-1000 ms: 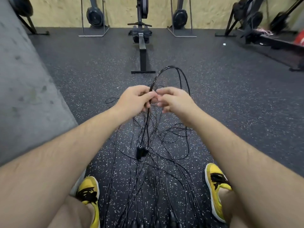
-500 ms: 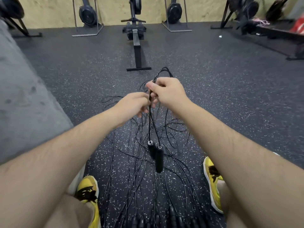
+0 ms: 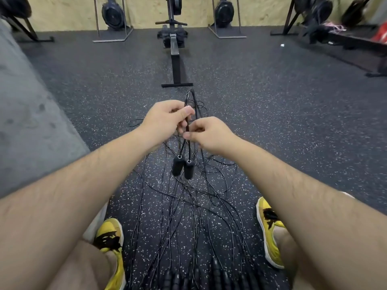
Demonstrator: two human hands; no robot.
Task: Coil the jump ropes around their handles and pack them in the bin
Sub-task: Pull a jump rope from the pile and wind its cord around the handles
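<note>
Black jump rope cords [image 3: 194, 101] sprawl over a dark floor [image 3: 293, 114] flecked with white. Both hanging handles [image 3: 181, 168] are black with a silvery ring on top. The sneakers [image 3: 270, 243] are yellow with black laces, the far wall [image 3: 69, 11] is tan, and the slab [image 3: 27, 114] on the left is grey.

Floor [image 3: 293, 122]: dark speckled rubber. Wall [image 3: 62, 9]: tan, along the top edge. Rower [image 3: 175, 49]: top centre, rail pointing toward the camera. Two upright rowers [image 3: 113, 13] [image 3: 225, 11]: one on each side of it, at the wall. Grey block [image 3: 27, 111]: left edge. Yellow shoes [image 3: 111, 237] [image 3: 270, 231]: lower left and lower right. White scrap [image 3: 282, 45]: on the floor, upper right.
</note>
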